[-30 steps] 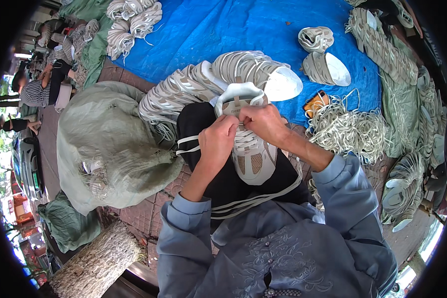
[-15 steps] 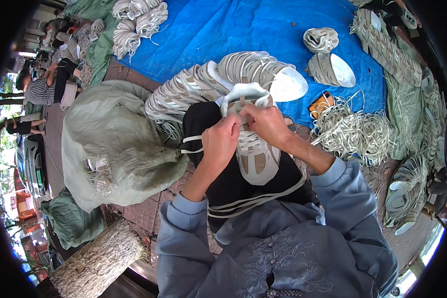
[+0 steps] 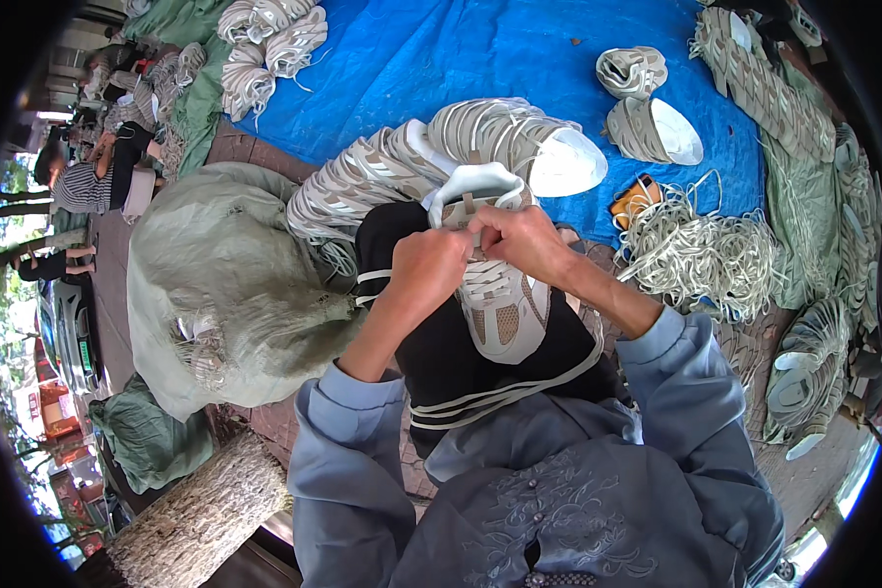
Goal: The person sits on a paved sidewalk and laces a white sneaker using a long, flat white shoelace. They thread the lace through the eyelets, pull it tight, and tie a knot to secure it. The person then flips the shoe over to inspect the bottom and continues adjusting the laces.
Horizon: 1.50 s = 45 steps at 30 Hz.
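Note:
A beige and white sneaker upper (image 3: 505, 331) rests on my black-covered lap, its toe toward me. A white shoelace (image 3: 487, 284) crosses its lower eyelets. My left hand (image 3: 431, 263) and my right hand (image 3: 525, 241) meet over the upper part of the tongue, both closed in a pinch on the shoelace. The fingertips hide most of the lace there. Pale lace also shows at the left, beside my left wrist. Several loose laces (image 3: 508, 400) lie across my lap.
Beyond my knees curves a long stack of nested shoe uppers (image 3: 372, 176). A big pale sack (image 3: 235, 284) bulges at the left. On the blue tarp (image 3: 431, 49) stand more uppers (image 3: 647, 132). A heap of laces (image 3: 701, 255) lies to the right, by an orange object (image 3: 637, 199).
My left hand has shifted slightly left and its forearm has swung outward to the left. The right hand and the shoe upper have barely moved.

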{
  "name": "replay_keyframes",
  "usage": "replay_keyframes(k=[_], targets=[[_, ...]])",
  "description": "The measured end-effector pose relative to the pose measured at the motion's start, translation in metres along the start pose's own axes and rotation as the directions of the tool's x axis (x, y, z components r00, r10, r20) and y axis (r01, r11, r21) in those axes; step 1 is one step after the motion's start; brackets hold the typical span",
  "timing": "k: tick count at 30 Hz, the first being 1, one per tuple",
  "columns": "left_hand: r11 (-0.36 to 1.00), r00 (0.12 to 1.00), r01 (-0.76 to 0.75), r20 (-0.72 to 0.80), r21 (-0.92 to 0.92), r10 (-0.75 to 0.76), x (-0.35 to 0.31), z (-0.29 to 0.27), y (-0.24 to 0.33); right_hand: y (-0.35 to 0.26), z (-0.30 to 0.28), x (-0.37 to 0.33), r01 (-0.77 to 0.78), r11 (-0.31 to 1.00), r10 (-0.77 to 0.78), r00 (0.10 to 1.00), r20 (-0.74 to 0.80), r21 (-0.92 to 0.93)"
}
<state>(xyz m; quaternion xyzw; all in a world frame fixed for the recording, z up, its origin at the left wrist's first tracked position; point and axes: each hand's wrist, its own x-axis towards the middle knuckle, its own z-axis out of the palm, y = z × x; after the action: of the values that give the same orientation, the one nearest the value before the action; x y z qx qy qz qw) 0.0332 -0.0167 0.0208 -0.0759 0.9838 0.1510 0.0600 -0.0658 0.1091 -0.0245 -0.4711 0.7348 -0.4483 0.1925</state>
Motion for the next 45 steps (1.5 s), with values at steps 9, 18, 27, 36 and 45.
replay_keyframes(k=[9, 18, 27, 36, 45], targets=[[0.985, 0.949, 0.028, -0.305, -0.170, -0.079, -0.009, 0.015, 0.005, -0.002, 0.002, -0.002, 0.005, 1.000, -0.005, 0.999, -0.050, -0.007], [0.986, 0.968, -0.014, -0.245, 0.166, 0.055, -0.011, 0.011, 0.009, -0.005, 0.003, -0.001, 0.087, 0.996, -0.087, 0.993, -0.073, -0.005], [0.992, 0.949, -0.008, -0.312, 0.127, 0.048, -0.010, 0.017, 0.014, -0.003, 0.004, -0.004, 0.051, 0.994, -0.059, 0.995, -0.083, -0.097], [0.993, 0.900, -0.030, -0.435, -0.115, -0.023, -0.011, 0.031, 0.018, -0.007, 0.005, -0.007, -0.014, 0.995, 0.001, 0.992, -0.126, -0.102], [0.982, 0.890, 0.023, -0.444, -0.187, -0.105, -0.011, 0.034, 0.022, -0.021, 0.001, -0.010, -0.042, 0.894, 0.001, 0.996, -0.091, -0.447]])
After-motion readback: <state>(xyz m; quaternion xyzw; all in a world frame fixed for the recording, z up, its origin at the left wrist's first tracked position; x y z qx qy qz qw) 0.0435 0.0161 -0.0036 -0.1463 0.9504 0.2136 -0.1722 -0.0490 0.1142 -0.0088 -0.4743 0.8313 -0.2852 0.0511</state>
